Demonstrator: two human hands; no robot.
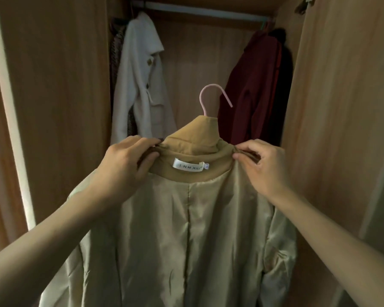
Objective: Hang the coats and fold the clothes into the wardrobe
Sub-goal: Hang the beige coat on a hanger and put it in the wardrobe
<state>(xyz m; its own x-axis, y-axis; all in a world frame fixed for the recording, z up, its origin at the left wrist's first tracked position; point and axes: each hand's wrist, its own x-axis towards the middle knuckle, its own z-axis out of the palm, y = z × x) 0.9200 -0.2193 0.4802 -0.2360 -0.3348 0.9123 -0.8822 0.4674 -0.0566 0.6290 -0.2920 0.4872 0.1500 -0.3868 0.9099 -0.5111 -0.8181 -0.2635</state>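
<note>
Left hand (124, 165) & right hand (262, 167) each pinched the tan coat (186, 229) at its collar ends, well below the rail (204, 13). Best approach looked to be: seat shoulders evenly on pink hanger (213, 98), then lift hook to the rail's middle, btwn white coat (142, 85) & red coat (253, 91).

One coat (186, 229) on hanger (201, 103) before wardrobe (197, 58), jacket (142, 85) hanging left on rail (204, 10), second jacket (253, 89) hanging right

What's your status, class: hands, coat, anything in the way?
Left hand, right hand: both pinching tan coat at collar. On pink hanger, hook not yet on rail. White coat left, red coat right; gap between open.
</note>
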